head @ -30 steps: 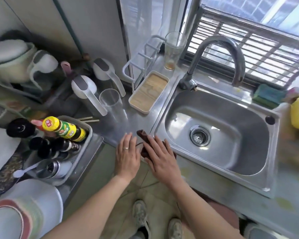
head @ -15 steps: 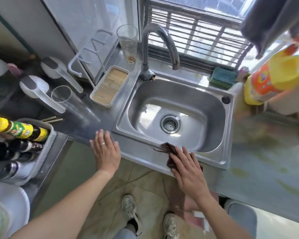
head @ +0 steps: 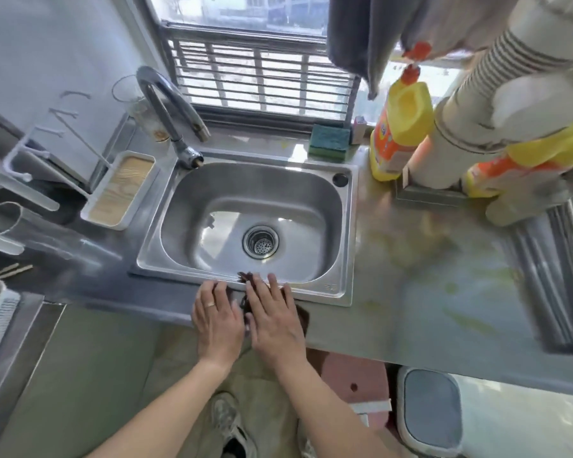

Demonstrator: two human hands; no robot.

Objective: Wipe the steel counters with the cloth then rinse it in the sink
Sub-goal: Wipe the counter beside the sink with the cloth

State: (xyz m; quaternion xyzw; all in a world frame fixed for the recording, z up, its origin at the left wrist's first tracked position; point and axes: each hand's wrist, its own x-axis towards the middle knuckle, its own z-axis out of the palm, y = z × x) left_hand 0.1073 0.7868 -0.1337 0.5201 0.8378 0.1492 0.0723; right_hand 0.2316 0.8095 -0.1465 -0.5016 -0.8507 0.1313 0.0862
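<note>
Cloth (head: 302,317): dark brown, crumpled, on front strip of steel counter (head: 411,312) at sink (head: 255,223) 6 o'clock rim; mostly hidden under hands. Right hand (head: 273,320) flat on cloth, fingers straight. Left hand (head: 216,320) flat just beside, fingers extended, ring visible; contact with cloth unclear. Count: one sink, one faucet (head: 169,110) at 11 o'clock, two yellow bottles (head: 399,127), one sponge (head: 329,140) at 1 o'clock.

Both hands flat on the counter's front edge (head: 166,297), just below the sink (head: 344,233). Right hand (head: 273,320) presses the dark brown cloth (head: 247,278), fingers straight; cloth tip pokes over sink rim. Left hand (head: 216,320) w/ ring lies beside it, nearly touching. Faucet (head: 166,104) at sink's back-left, sponge (head: 329,142) behind, yellow detergent bottle (head: 399,127) at back-right. Counter right of sink shows yellowish streaks.
</note>
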